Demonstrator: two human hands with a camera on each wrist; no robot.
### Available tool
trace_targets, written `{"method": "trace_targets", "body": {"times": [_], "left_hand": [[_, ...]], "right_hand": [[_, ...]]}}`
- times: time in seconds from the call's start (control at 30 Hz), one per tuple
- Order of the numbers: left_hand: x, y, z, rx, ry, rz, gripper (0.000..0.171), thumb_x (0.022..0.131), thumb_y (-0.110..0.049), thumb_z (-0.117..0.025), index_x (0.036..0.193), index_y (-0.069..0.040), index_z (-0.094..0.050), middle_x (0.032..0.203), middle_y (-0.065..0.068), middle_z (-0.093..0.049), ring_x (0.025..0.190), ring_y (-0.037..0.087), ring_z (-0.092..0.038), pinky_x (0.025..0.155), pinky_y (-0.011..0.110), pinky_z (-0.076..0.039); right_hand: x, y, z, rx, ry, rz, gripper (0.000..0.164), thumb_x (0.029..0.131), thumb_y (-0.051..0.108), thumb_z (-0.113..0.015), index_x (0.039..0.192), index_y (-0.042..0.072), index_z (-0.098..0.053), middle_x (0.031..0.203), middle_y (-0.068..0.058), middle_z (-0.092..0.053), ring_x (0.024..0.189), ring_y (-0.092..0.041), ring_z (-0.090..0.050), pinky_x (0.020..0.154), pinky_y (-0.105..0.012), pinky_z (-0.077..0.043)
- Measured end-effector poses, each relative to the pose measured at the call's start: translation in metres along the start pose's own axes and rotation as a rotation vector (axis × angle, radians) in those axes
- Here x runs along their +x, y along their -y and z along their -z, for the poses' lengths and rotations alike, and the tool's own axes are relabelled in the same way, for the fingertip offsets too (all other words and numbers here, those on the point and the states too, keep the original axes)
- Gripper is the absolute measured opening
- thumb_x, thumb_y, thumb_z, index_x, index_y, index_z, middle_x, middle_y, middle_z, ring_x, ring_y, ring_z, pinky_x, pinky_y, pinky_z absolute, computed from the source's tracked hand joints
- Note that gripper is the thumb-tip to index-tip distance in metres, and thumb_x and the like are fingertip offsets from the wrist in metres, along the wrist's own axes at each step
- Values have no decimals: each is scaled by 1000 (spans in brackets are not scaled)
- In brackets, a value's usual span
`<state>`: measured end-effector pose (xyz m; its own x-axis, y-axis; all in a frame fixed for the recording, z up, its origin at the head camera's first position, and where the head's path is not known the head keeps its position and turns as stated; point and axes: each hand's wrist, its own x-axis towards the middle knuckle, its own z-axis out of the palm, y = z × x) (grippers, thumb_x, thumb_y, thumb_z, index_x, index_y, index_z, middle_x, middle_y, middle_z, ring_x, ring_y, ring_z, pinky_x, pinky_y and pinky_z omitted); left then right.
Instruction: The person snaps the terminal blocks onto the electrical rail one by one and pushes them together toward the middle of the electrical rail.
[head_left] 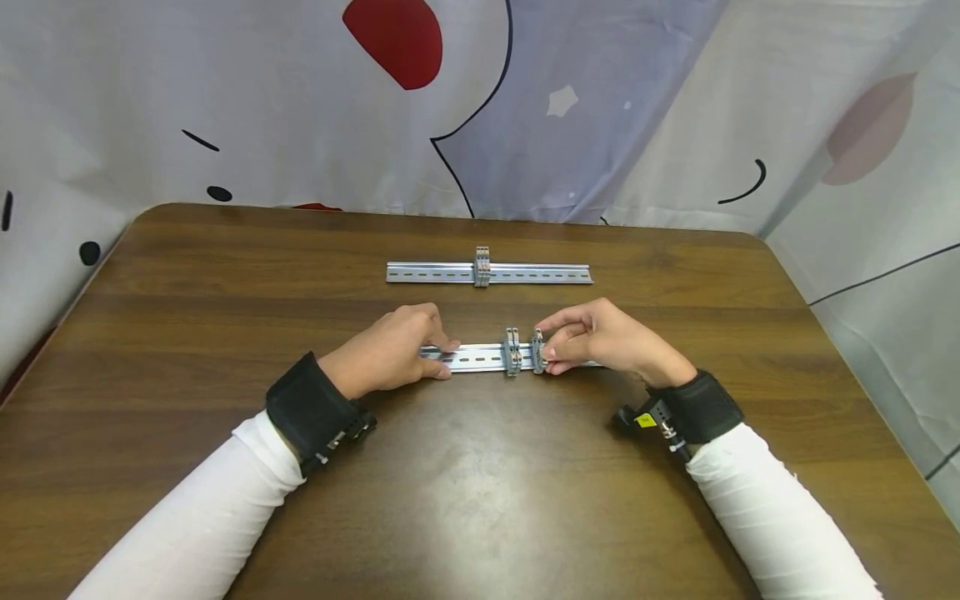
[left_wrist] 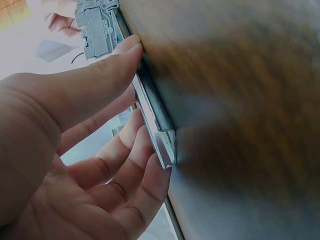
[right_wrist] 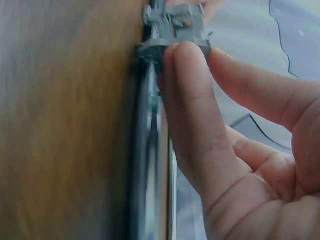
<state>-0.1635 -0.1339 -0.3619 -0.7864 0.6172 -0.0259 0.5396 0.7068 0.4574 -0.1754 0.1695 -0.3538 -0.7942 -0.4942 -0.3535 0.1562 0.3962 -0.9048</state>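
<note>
A slotted metal DIN rail [head_left: 477, 359] lies across the table in front of me. My left hand [head_left: 393, 346] grips its left end, thumb along the near edge and fingers on the far edge; the left wrist view shows the rail's end [left_wrist: 162, 142] between them. Near the middle of the rail sits a pair of grey terminal blocks [head_left: 512, 352]. Just right of that pair, with a small gap, my right hand [head_left: 600, 337] pinches another grey terminal block [head_left: 537, 352] at the rail. The right wrist view has fingertips against this block's side [right_wrist: 180, 37].
Farther back, a second DIN rail [head_left: 431, 272] lies roughly parallel, with several terminal blocks [head_left: 482, 267] clustered at its middle. The brown wooden table [head_left: 465, 467] ends at a patterned curtain [head_left: 285, 100] behind. Both wrists wear black straps [head_left: 311, 408].
</note>
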Motion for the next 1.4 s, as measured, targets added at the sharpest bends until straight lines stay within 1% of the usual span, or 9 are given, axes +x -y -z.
{"method": "trace_targets", "body": {"times": [0.23, 0.57, 0.6, 0.67, 0.8, 0.87, 0.93, 1.1, 1.4], "left_hand": [[1, -3, -1, 5, 1, 1, 37, 82, -23, -81, 115, -9, -75, 97, 8, -65, 89, 24, -63, 74, 33, -52], [1, -1, 3, 28, 29, -17, 37, 82, -22, -80, 116, -9, -75, 98, 10, -65, 90, 24, -63, 75, 34, -53], [1, 0, 4, 32, 34, -16, 36, 82, -21, -80, 116, -9, -75, 98, 10, -65, 90, 24, -64, 74, 34, -53], [-1, 2, 7, 40, 41, -15, 36, 82, -20, -81, 115, -8, -75, 98, 10, -66, 89, 24, -64, 74, 33, -53], [-1, 8, 11, 53, 42, -14, 34, 81, -19, -82, 112, -7, -76, 96, 11, -66, 86, 23, -63, 72, 32, -52], [0, 11, 12, 56, 37, -13, 34, 80, -18, -82, 112, -7, -77, 95, 11, -66, 85, 23, -62, 71, 31, -51], [0, 16, 12, 59, 24, -13, 34, 79, -18, -83, 111, -7, -77, 95, 11, -67, 85, 23, -62, 71, 32, -51], [1, 34, 11, 58, -32, -6, 37, 81, -19, -81, 116, -8, -75, 99, 12, -67, 88, 26, -61, 72, 34, -49], [4, 49, 2, 46, -86, 27, 38, 87, -18, -76, 123, -8, -70, 107, 12, -66, 93, 26, -61, 76, 37, -48]], "right_hand": [[5, 2, -15, 50, -11, 17, 44, 91, -3, -64, 133, -10, -53, 93, -11, -75, 82, -22, -76, 80, -41, -59], [7, 0, -27, 39, -53, 54, 42, 90, 1, -67, 129, -9, -56, 96, -17, -76, 80, -24, -75, 78, -42, -60], [6, 0, -27, 1, -60, 67, 42, 90, 3, -68, 129, -8, -57, 97, -18, -76, 80, -26, -75, 77, -42, -60], [4, 2, -24, -185, -97, 126, 44, 89, 12, -72, 129, -2, -60, 100, -16, -76, 83, -25, -74, 76, -40, -60], [-5, 1, -8, -726, -196, 235, 54, 78, 25, -83, 126, 7, -65, 110, -12, -72, 94, -25, -68, 80, -39, -55], [-9, -2, 2, -897, -204, 275, 57, 74, 24, -87, 124, 8, -67, 114, -12, -69, 98, -26, -64, 82, -40, -52], [-10, -7, 10, -956, -188, 305, 52, 73, 18, -87, 121, 7, -70, 113, -14, -67, 96, -28, -63, 80, -42, -51], [3, -16, 17, -963, -224, 394, 37, 78, 8, -82, 114, 5, -74, 101, -14, -70, 87, -26, -63, 72, -38, -49], [21, -12, 14, -1012, -253, 322, 37, 83, 9, -78, 120, 4, -71, 108, -16, -69, 94, -28, -64, 78, -40, -51]]}}
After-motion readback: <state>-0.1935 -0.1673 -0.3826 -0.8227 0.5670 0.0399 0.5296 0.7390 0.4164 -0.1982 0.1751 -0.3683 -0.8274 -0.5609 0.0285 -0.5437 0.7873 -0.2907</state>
